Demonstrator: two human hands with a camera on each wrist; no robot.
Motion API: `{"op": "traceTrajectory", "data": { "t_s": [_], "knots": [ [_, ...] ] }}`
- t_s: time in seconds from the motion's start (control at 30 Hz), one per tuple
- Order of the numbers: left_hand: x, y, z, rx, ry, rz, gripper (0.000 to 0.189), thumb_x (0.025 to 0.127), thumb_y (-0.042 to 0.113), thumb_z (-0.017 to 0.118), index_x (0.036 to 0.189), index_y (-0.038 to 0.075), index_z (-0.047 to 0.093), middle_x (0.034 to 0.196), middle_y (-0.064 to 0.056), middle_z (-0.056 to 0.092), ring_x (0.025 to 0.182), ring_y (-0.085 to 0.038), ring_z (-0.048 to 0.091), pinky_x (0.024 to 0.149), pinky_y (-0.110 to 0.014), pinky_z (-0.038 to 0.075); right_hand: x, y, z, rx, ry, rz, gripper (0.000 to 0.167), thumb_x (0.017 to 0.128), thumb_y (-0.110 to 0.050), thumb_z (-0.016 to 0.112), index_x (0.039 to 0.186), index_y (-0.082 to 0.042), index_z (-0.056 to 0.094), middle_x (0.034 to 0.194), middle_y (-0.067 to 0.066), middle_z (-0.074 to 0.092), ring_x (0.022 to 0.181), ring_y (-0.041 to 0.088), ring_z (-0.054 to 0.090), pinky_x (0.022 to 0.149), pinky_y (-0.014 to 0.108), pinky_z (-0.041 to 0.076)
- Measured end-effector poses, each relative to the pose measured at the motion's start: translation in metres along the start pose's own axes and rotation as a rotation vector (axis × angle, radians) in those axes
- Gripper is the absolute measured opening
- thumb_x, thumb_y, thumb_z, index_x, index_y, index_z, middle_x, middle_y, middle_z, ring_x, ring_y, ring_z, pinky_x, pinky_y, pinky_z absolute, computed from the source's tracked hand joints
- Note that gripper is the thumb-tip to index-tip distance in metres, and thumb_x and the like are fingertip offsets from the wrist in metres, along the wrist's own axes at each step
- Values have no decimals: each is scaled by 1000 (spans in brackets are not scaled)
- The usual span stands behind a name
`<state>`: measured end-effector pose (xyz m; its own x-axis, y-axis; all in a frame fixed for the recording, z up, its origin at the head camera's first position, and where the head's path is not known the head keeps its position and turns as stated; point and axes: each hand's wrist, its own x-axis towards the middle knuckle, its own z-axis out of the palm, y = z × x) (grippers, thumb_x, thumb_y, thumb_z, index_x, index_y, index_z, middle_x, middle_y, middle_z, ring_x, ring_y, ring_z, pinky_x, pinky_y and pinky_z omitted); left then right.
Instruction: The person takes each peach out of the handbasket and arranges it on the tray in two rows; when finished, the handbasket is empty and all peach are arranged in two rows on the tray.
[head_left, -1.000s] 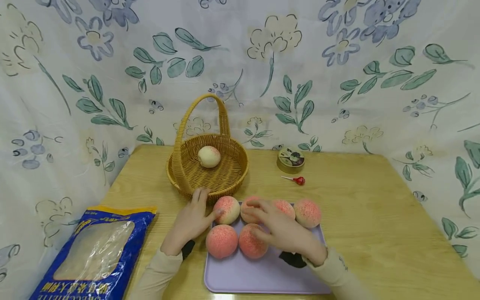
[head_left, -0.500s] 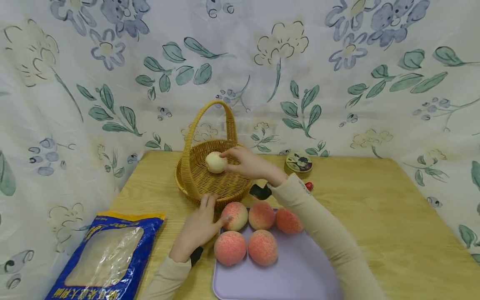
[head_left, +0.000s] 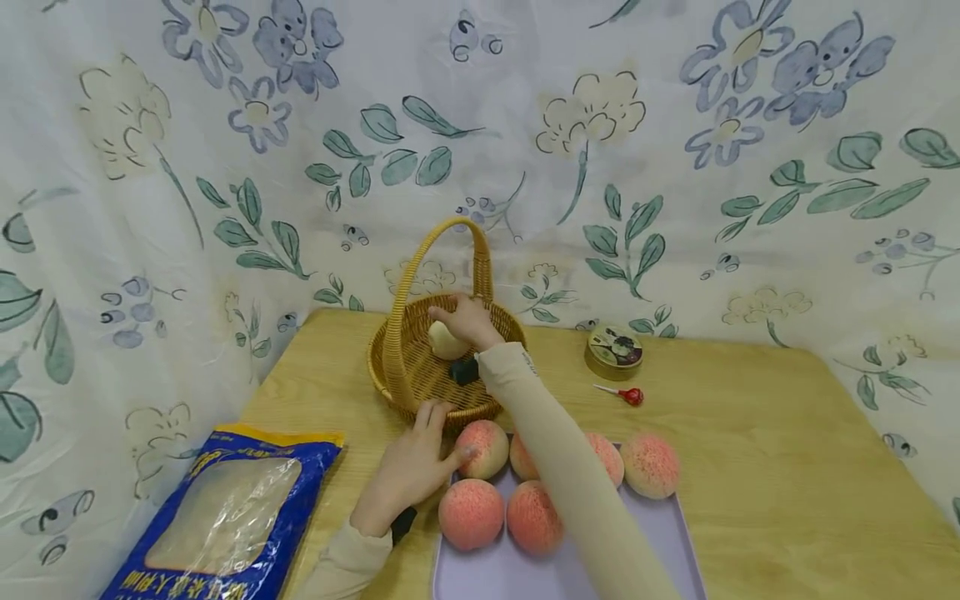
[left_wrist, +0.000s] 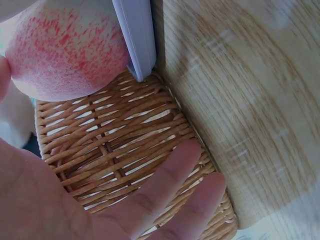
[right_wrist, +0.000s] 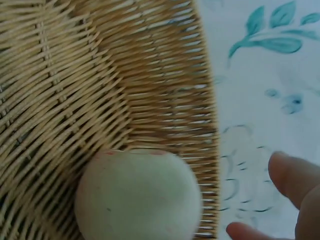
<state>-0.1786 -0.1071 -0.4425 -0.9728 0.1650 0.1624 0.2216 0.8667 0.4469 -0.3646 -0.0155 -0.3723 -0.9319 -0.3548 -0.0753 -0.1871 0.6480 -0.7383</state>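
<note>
My right hand (head_left: pixel 471 323) is over the far side of the wicker basket (head_left: pixel 381 379), above a pale peach (head_left: pixel 446 342) inside. In the right wrist view the peach (right_wrist: pixel 140 200) sits against the basket wall, apart from the visible fingertips, which hold nothing. My left hand (head_left: pixel 408 467) lies at the basket's near side. Two of its fingers (left_wrist: pixel 175 170) rest straight on the woven wall. Its thumb is at a pink-speckled peach (head_left: pixel 482 450) at the tray's far left corner. Several more peaches, such as one pink peach (head_left: pixel 471 515), sit on the lilac tray (head_left: pixel 487 575).
A blue pasta bag (head_left: pixel 225 508) lies at the left of the wooden table (head_left: pixel 795 467). Behind the tray are a round tin (head_left: pixel 613 350) and a red lollipop (head_left: pixel 632 396). A floral curtain (head_left: pixel 525 108) hangs close behind the basket.
My right hand has moved from over the tray into the basket, to the peach there, then above it toward the far rim. My left hand has stayed by the basket. The head view has shifted.
</note>
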Motion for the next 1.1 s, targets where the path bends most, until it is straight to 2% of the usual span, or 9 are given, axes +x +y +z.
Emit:
{"op": "traceTrajectory", "data": {
  "t_s": [0.13, 0.2, 0.27, 0.4, 0.5, 0.6, 0.8, 1.1],
  "knots": [
    [-3, 1, 5, -4, -4, 14, 63, 90, 48, 63, 134, 6, 45, 133, -12, 43, 81, -28, 63, 58, -37, 49, 5, 12, 13, 5, 16, 99, 66, 100, -46, 47, 149, -4, 34, 153, 23, 33, 145, 44, 23, 115, 55, 25],
    [-3, 3, 7, -9, 3, 30, 62, 91, 47, 63, 134, 6, 45, 133, -12, 43, 82, -30, 63, 59, -38, 49, 7, 20, 19, 22, 1, 128, 66, 100, -44, 48, 149, -2, 32, 150, 24, 38, 141, 41, 32, 112, 51, 31],
    [-2, 4, 8, -9, 11, 40, 62, 91, 46, 63, 135, 7, 45, 134, -12, 43, 86, -31, 64, 62, -39, 50, 9, 25, 24, 33, -28, 124, 67, 99, -41, 51, 149, -2, 29, 145, 25, 41, 133, 40, 43, 106, 48, 39],
    [2, 6, 7, -11, 33, 48, 63, 90, 44, 65, 136, 6, 45, 136, -13, 43, 95, -34, 64, 69, -44, 53, 12, 26, 31, 34, -82, 16, 64, 93, -34, 64, 146, -9, 37, 137, 23, 45, 115, 36, 54, 92, 44, 47],
    [5, 7, 6, -1, 45, 51, 62, 90, 41, 65, 136, 5, 45, 136, -14, 43, 98, -34, 64, 72, -45, 53, 13, 23, 33, -40, -89, -75, 58, 87, -26, 70, 139, -13, 46, 132, 21, 46, 105, 31, 53, 82, 39, 47],
    [6, 8, 6, 1, 40, 54, 60, 91, 40, 65, 136, 5, 46, 134, -14, 44, 96, -35, 63, 69, -44, 53, 11, 21, 32, -110, -99, -123, 53, 85, -20, 71, 134, -14, 52, 127, 18, 50, 102, 27, 53, 77, 34, 46],
    [4, 6, 4, -6, 34, 50, 61, 89, 38, 67, 135, 5, 45, 134, -14, 44, 96, -34, 63, 69, -44, 53, 4, 13, 20, -129, -87, -182, 55, 86, -21, 72, 135, -14, 51, 126, 17, 52, 105, 27, 54, 78, 33, 48],
    [10, 4, -4, 9, 29, 52, 66, 89, 42, 67, 137, 5, 42, 134, -14, 43, 94, -35, 64, 67, -44, 53, -16, 5, -27, -104, 6, -269, 59, 85, -24, 74, 138, -13, 50, 137, 16, 47, 115, 30, 51, 90, 43, 48]
  ]
}}
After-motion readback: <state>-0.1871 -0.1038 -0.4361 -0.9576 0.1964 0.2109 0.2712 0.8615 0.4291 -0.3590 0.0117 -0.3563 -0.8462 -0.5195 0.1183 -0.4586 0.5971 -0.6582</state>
